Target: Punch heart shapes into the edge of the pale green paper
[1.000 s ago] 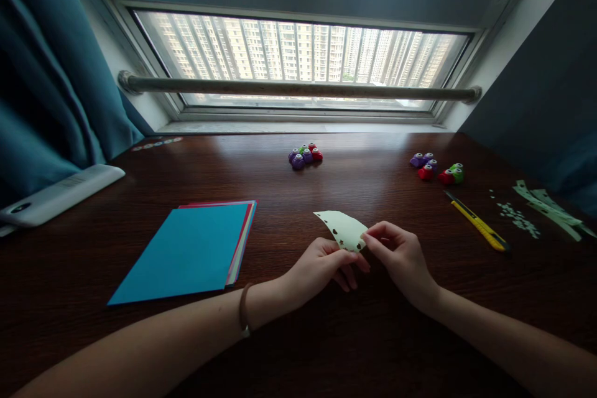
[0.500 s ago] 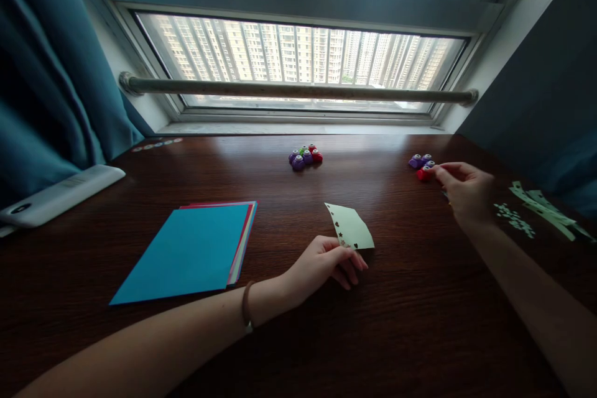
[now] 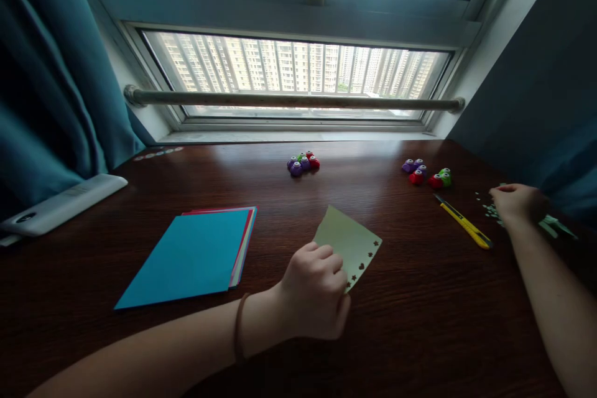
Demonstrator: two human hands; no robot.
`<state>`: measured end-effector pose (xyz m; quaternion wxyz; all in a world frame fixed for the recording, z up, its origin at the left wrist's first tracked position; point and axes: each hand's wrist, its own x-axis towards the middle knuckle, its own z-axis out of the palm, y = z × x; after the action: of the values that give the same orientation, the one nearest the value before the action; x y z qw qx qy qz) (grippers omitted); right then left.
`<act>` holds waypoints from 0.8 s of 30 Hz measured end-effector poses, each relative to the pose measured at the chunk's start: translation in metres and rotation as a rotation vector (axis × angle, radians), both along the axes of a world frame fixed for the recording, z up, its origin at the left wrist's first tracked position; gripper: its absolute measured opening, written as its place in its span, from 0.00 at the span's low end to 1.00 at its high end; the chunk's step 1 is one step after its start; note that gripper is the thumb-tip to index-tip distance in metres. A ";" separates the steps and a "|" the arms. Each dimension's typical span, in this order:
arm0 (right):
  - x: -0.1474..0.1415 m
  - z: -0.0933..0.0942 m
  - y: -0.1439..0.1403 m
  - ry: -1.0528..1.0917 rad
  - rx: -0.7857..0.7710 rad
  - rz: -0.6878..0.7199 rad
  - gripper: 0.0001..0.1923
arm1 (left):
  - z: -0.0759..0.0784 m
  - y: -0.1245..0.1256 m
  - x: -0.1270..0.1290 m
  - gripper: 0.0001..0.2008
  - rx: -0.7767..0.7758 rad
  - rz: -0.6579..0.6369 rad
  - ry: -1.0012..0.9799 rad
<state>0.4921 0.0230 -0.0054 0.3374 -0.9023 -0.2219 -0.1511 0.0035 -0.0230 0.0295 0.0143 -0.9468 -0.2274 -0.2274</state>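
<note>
Left hand (image 3: 317,289) covers the pale green card's (image 3: 352,242) near corner; right hand (image 3: 515,202) hides part of the paper strips (image 3: 557,224); punched shapes too small to read.

table (image 3: 420,323) – dark wood, glossy | punched card (image 3: 349,239) – matt paper | craft knife (image 3: 462,229) – yellow plastic

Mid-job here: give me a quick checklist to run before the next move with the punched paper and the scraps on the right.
1. left hand holds the pale green paper: ok, fingers closed on its near edge.
2. Punched shapes along the paper's right edge visible: ok.
3. right hand at the paper scraps: ok; whether it grips any, cannot tell.
4. yellow utility knife apart from both hands: ok; blade state cannot tell.
5. Nearer craft punches within reach of the right hand: ok, probably.
6. stack of coloured sheets apart from the hands: ok.
</note>
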 end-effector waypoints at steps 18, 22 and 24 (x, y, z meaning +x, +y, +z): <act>-0.012 0.007 -0.003 0.059 -0.056 -0.101 0.12 | -0.006 0.001 0.010 0.19 -0.248 -0.033 0.249; -0.023 0.015 -0.004 -0.028 0.007 -0.068 0.12 | -0.009 0.001 0.009 0.22 -0.236 -0.030 0.267; -0.031 0.024 -0.003 -0.080 0.059 -0.023 0.13 | -0.009 0.002 0.009 0.22 -0.231 -0.031 0.268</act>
<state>0.4615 0.0203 0.0189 0.3529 -0.8878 -0.2201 -0.1973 0.0126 -0.0214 0.0203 -0.0680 -0.9673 -0.2337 -0.0718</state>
